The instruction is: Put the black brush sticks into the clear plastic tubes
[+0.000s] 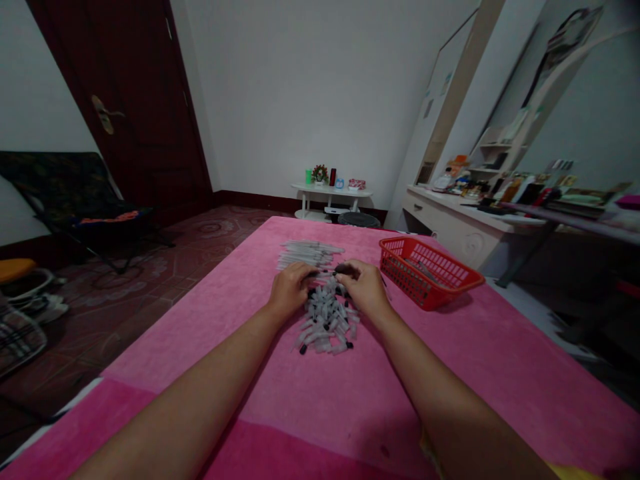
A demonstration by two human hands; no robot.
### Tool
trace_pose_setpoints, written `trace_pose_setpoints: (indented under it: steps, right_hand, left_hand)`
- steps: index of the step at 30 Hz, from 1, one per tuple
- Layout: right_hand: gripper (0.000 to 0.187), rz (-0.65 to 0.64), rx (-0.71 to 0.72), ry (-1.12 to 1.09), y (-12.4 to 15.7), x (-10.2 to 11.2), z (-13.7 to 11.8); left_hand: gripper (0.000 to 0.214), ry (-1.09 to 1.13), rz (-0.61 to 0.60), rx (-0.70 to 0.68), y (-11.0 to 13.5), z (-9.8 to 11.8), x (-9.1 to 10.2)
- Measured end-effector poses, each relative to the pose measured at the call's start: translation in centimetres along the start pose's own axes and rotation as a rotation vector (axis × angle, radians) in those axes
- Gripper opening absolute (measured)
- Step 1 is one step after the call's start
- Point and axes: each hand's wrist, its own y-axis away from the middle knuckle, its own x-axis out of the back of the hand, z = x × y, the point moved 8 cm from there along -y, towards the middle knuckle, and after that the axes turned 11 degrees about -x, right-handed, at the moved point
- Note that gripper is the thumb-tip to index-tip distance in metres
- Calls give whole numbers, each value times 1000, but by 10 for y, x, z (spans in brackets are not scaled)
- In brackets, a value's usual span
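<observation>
Between both hands lies a slim, pale pen [324, 273], with dark bits near its ends. My left hand [290, 291] is closed, fingers pinching its left end. At the other end, my right hand [367, 290] is closed too, thumb and fingers together around a small dark-tipped piece that looks like a cap. Just below the hands is a heap of translucent pen caps [327, 317], several of them black-ended. Beyond my left hand, many clear pens [305, 253] lie side by side in a stack. My fingers partly hide what they grip.
A red plastic basket [425, 293] with thin sticks in it stands to the right on the pink cloth [240, 293] covering the table. Farther off are a small white stand [333, 191], a cluttered dresser [460, 213], a dark door [125, 100] and a folding chair [75, 193].
</observation>
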Motion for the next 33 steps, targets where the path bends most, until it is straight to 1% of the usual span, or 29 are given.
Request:
trace_pose_setpoints:
  steps: [10, 16, 20, 26, 33]
  right_hand:
    - [16, 27, 0, 69, 1, 2, 0]
    - [17, 30, 3, 45, 0, 3, 2]
    - [17, 27, 3, 42, 0, 2, 1]
    - [16, 24, 16, 59, 2, 1, -1]
    - [13, 57, 16, 116, 3, 3, -5]
  left_hand:
    - [23, -9, -13, -6, 0, 1, -1]
    - [21, 1, 15, 9, 0, -2, 0]
    - [21, 14, 11, 12, 0, -2, -1]
    - [22, 14, -15, -6, -1, 2, -2]
    - [22, 14, 3, -25, 0, 3, -1]
